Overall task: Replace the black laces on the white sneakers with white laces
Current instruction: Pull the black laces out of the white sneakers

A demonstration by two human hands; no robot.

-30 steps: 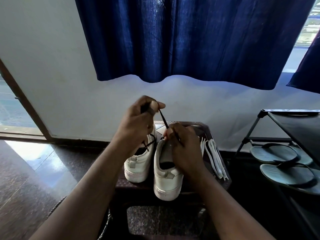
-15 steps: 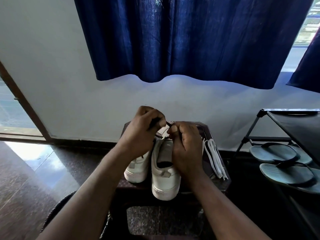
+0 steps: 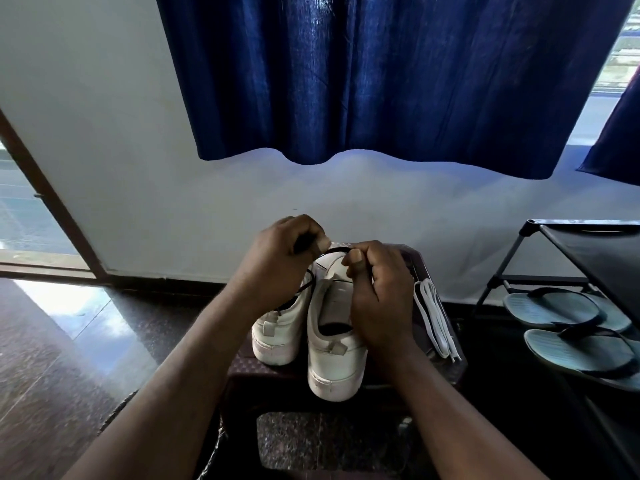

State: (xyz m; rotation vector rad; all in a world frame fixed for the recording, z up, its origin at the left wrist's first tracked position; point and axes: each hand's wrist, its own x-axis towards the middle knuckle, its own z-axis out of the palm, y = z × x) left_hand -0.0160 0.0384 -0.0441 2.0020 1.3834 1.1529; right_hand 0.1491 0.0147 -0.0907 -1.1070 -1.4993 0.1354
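Two white sneakers stand heel-toward-me on a dark stool (image 3: 446,370): the left sneaker (image 3: 280,334) and the right sneaker (image 3: 334,355). A black lace (image 3: 334,250) arcs between my hands above the right sneaker's toe. My left hand (image 3: 277,261) grips one part of it in a fist. My right hand (image 3: 377,289) pinches the other part while lying over the right sneaker's tongue. More black lace (image 3: 304,287) hangs over the left sneaker. White laces (image 3: 434,317) lie bundled on the stool to the right of the shoes.
A dark shoe rack (image 3: 588,258) stands at the right with grey-blue flip-flops (image 3: 568,327) on its lower shelf. A blue curtain (image 3: 381,81) hangs on the white wall behind. A door frame (image 3: 52,202) is at the left over a glossy dark floor (image 3: 52,341).
My left hand has dropped from its raised pull down to the toe of the right sneaker, and the taut lace has slackened into a short arc between both hands.
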